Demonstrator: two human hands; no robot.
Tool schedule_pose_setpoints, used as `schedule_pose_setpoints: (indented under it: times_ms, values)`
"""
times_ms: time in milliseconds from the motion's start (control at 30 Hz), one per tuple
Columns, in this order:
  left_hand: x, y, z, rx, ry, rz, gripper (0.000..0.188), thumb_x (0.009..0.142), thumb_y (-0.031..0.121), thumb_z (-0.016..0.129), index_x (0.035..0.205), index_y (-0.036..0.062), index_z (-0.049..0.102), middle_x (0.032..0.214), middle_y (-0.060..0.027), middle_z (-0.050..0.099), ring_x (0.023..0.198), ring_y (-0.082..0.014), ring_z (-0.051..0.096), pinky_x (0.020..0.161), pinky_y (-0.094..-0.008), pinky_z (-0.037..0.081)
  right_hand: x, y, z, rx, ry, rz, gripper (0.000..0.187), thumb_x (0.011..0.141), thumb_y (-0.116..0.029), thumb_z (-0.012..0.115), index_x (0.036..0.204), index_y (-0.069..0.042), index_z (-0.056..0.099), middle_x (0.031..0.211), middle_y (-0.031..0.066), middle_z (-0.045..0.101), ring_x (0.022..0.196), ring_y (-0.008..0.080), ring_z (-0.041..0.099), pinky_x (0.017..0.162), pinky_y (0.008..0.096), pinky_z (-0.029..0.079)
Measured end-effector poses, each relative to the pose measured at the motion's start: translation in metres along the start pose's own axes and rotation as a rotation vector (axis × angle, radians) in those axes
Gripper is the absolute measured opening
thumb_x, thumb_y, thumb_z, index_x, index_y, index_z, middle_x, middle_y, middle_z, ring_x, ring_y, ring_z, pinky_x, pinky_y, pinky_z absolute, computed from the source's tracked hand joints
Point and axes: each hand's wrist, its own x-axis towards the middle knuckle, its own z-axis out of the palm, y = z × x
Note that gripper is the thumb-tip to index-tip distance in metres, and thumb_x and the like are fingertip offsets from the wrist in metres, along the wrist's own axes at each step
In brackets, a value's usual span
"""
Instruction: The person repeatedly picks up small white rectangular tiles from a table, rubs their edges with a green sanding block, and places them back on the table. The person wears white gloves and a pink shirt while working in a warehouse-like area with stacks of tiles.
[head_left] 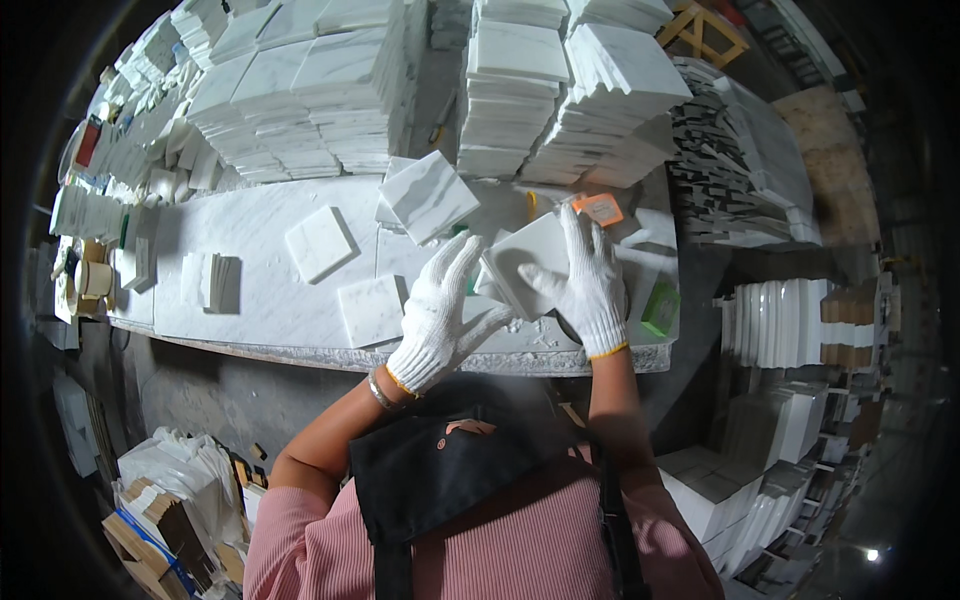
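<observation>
While the right hand (590, 285), in a white knitted glove, rests its thumb across the face of a square white marble tile (526, 248), the left hand (440, 305), gloved alike, spreads open just beside that tile's left edge. The head view puts the tile between the hands, which stand apart, above the pale marble table (270, 310); whether the right one grips, I cannot tell.
</observation>
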Motion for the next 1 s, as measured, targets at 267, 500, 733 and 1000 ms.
schedule_pose_setpoints:
  times_ms: [267,500,733,1000]
  values:
    - [-0.007,0.003,0.0,-0.295,-0.246,-0.376,0.087,0.087,0.03,0.079,0.155,0.0041,0.033,0.12,-0.0162,0.064,0.1,-0.0277,0.069,0.085,-0.0361,0.056,-0.003,0.058,0.008,0.174,0.287,0.125,0.025,0.095,-0.018,0.066,0.113,0.0,0.069,0.112,0.018,0.069,0.1,0.0333,0.067,0.089,0.0402,0.053]
    - [-0.004,0.008,0.011,-0.859,-0.283,-0.656,0.078,0.094,0.02,0.073,0.155,-0.0006,0.029,0.107,-0.0099,0.067,0.087,-0.0114,0.064,0.076,-0.0275,0.055,-0.038,0.007,-0.005,0.278,0.181,0.124,0.034,0.092,-0.023,0.072,0.119,-0.002,0.069,0.129,0.0192,0.063,0.117,0.0348,0.061,0.101,0.0421,0.049]
    - [-0.005,0.008,0.011,-1.236,-0.127,-0.779,0.046,0.097,0.018,0.068,0.134,-0.0029,0.052,0.11,-0.0119,0.069,0.09,-0.0144,0.067,0.078,-0.0283,0.054,-0.058,-0.024,-0.028,0.288,0.103,0.023,0.023,0.092,-0.011,0.07,0.113,-0.001,0.073,0.14,0.0209,0.055,0.13,0.0345,0.052,0.111,0.0419,0.04]
    - [-0.019,0.01,-0.004,-1.351,-0.255,-0.752,0.048,0.094,0.02,0.072,0.13,-0.004,0.053,0.109,-0.0136,0.07,0.093,-0.0203,0.07,0.082,-0.0329,0.057,-0.048,-0.036,-0.045,0.436,0.121,0.088,0.061,0.086,-0.015,0.077,0.141,-0.002,0.055,0.14,0.0176,0.056,0.125,0.0294,0.056,0.104,0.0398,0.045]
